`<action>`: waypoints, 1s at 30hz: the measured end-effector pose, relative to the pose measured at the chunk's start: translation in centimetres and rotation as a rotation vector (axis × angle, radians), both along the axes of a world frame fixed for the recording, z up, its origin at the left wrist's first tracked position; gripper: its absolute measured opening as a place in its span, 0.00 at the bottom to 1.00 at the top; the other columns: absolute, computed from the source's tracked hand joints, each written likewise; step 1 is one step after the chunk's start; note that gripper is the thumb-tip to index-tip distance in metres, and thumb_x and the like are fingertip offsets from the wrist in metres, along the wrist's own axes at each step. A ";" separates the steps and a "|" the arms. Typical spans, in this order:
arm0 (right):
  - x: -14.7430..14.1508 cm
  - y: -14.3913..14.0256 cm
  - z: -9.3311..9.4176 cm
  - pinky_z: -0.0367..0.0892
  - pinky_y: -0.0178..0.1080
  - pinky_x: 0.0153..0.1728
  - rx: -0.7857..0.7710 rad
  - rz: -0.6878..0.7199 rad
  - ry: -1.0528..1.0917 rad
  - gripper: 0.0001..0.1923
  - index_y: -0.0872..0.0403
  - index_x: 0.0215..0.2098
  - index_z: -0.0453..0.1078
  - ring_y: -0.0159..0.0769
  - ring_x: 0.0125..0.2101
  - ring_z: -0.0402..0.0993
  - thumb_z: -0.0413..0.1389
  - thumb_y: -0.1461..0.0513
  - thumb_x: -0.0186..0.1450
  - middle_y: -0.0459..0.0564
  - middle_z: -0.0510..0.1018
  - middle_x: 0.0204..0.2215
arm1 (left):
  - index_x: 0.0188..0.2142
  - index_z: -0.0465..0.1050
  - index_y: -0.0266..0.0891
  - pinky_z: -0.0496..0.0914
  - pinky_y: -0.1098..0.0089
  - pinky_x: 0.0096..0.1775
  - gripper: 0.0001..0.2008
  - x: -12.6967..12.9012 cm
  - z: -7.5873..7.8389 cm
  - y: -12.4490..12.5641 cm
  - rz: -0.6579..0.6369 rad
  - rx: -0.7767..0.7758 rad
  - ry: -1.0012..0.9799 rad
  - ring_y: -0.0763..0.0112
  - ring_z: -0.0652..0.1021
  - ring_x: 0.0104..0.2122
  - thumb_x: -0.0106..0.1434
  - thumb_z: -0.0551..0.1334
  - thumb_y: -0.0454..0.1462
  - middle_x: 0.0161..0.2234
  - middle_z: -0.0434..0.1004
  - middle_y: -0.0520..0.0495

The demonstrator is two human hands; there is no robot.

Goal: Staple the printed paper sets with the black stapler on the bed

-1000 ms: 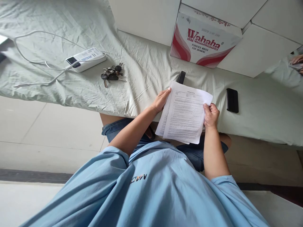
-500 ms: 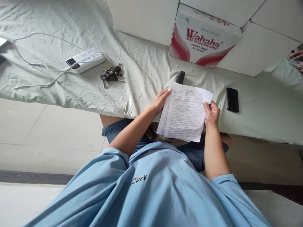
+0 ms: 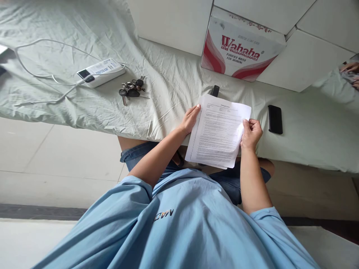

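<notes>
**Printed sheets held over the bed edge**

On the bed [image 3: 174, 80], left to right: power bank [image 3: 101, 71], keys [image 3: 131, 89]. The left hand [image 3: 190, 120] grips the left edge of the papers [image 3: 218, 130]; the right hand [image 3: 251, 133] pinches their right edge. A black phone [image 3: 275, 119] lies just beside, apart.

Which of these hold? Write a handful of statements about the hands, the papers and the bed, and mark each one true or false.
1. Both hands hold the printed sheets. True: left hand, right hand.
2. The keys lie on the floor. False: they lie on the green bedsheet, beside the power bank.
3. A black phone lies right of the right hand. True.
4. The right hand touches the phone. False: they are apart.
5. The Wahaha box is blue. False: white and red.
</notes>
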State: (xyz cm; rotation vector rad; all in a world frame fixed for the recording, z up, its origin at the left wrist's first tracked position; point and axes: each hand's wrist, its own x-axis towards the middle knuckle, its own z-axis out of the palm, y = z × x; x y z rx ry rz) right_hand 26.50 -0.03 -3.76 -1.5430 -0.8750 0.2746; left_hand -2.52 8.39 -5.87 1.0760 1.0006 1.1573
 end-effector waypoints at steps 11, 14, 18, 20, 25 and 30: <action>-1.5 0.4 0.4 0.68 0.41 0.32 -0.007 0.032 0.040 0.36 0.47 0.36 0.73 0.35 0.29 0.69 0.74 0.29 0.57 0.42 0.77 0.27 | 0.42 0.86 0.42 0.84 0.56 0.55 0.34 0.1 2.2 -0.6 -0.122 -0.005 -0.112 0.49 0.90 0.53 0.70 0.71 0.70 0.42 0.92 0.40; -1.9 0.1 0.5 0.68 0.41 0.32 -0.033 0.016 0.023 0.33 0.47 0.36 0.73 0.35 0.29 0.70 0.73 0.31 0.59 0.42 0.77 0.27 | 0.43 0.87 0.41 0.84 0.57 0.54 0.37 0.1 2.2 -0.7 -0.117 0.004 -0.106 0.49 0.91 0.52 0.68 0.70 0.73 0.43 0.92 0.40; -2.2 -0.4 0.3 0.68 0.41 0.33 -0.079 0.007 0.043 0.31 0.48 0.37 0.73 0.34 0.28 0.70 0.73 0.34 0.60 0.41 0.77 0.28 | 0.46 0.87 0.39 0.84 0.57 0.52 0.40 0.0 2.1 -0.7 -0.150 0.008 -0.110 0.49 0.91 0.50 0.68 0.70 0.74 0.44 0.93 0.39; -2.5 -0.6 0.1 0.70 0.41 0.34 -0.098 0.005 0.052 0.30 0.48 0.37 0.72 0.35 0.29 0.71 0.72 0.35 0.61 0.42 0.78 0.28 | 0.47 0.88 0.39 0.85 0.57 0.51 0.40 0.0 2.0 -0.6 -0.171 0.011 -0.120 0.49 0.92 0.49 0.67 0.71 0.74 0.44 0.94 0.39; -3.4 -1.2 0.4 0.74 0.41 0.39 -0.078 -0.027 0.022 0.28 0.48 0.41 0.73 0.37 0.35 0.76 0.72 0.37 0.62 0.45 0.80 0.35 | 0.48 0.88 0.39 0.86 0.57 0.48 0.39 0.1 1.3 -0.3 -0.218 0.024 -0.181 0.49 0.93 0.45 0.63 0.76 0.73 0.44 0.94 0.38; -2.1 -7.9 3.1 0.63 0.37 0.29 -0.097 0.108 0.044 0.26 0.48 0.42 0.77 0.30 0.27 0.67 0.73 0.38 0.66 0.43 0.79 0.33 | 0.47 0.87 0.42 0.87 0.57 0.49 0.36 0.3 0.3 0.1 -0.197 0.060 -0.189 0.51 0.93 0.47 0.67 0.74 0.71 0.43 0.94 0.41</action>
